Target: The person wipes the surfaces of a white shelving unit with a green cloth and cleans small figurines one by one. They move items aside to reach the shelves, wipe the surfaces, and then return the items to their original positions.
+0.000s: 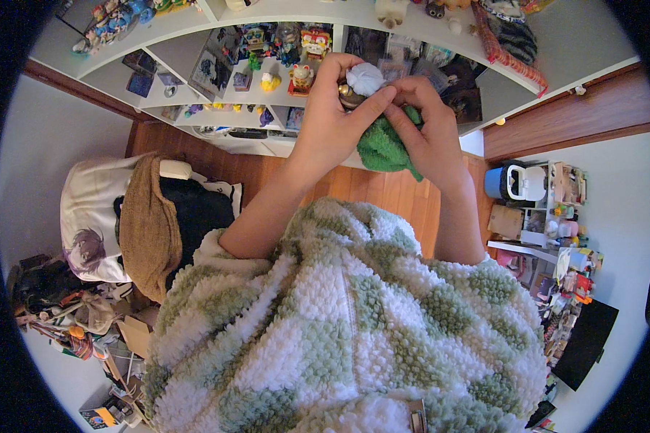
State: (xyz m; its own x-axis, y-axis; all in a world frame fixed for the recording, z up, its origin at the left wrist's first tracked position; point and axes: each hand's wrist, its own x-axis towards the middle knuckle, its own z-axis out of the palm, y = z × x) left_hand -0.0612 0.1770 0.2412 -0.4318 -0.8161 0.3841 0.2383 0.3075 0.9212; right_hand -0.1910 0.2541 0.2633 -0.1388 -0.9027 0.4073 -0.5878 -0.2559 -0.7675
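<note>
My left hand is raised in front of the shelves, its fingers curled around a small figurine with a pale, rounded, ribbed top and a brownish, gold-toned part below. My right hand meets it, with thumb and index finger pinched close to the figurine's side. A green fluffy cloth hangs beneath the right hand, its upper part tucked under those fingers. The fingers hide much of the figurine. Whether the right fingertips touch it cannot be told.
A white shelf unit full of figurines and boxes stands just beyond the hands. On its upper board lies a red patterned cloth. A draped chair or seat is on the left. At the right are a blue bin and a cluttered desk with a dark monitor.
</note>
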